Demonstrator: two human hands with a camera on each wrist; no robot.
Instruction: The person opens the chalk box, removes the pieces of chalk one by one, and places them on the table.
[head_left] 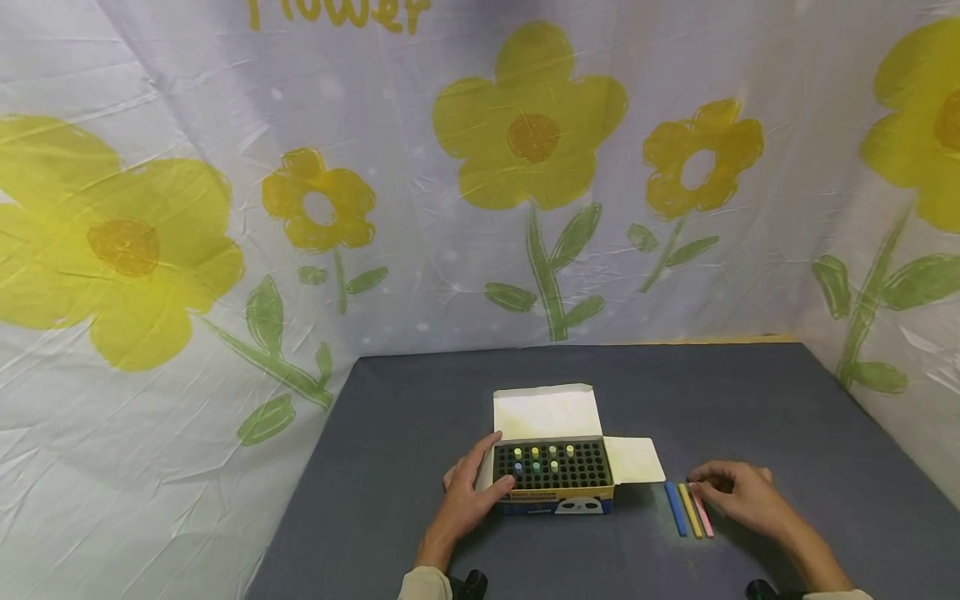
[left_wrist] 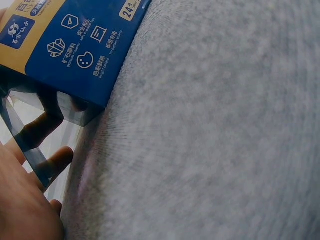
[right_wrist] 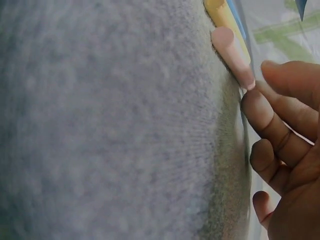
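A chalk box (head_left: 555,505) stands with its white lid (head_left: 546,412) folded back. Several chalk sticks in pale, green and blue poke up from its black holed insert (head_left: 592,475). My left hand (head_left: 468,498) grips the box's left end, thumb at the front corner and index finger towards the back. The left wrist view shows the box's blue printed side (left_wrist: 92,45) and fingers behind a see-through strip. Right of the box lie blue (head_left: 676,509), yellow (head_left: 690,511) and pink (head_left: 702,515) chalk sticks. My right hand (head_left: 738,493) has fingertips right at the pink stick's far end, thumb apart.
A white side flap (head_left: 633,460) sticks out from the box's right end towards the blue chalk. The dark tabletop (head_left: 390,433) reaches back to a white curtain (head_left: 412,275) printed with yellow flowers, which also lines both sides.
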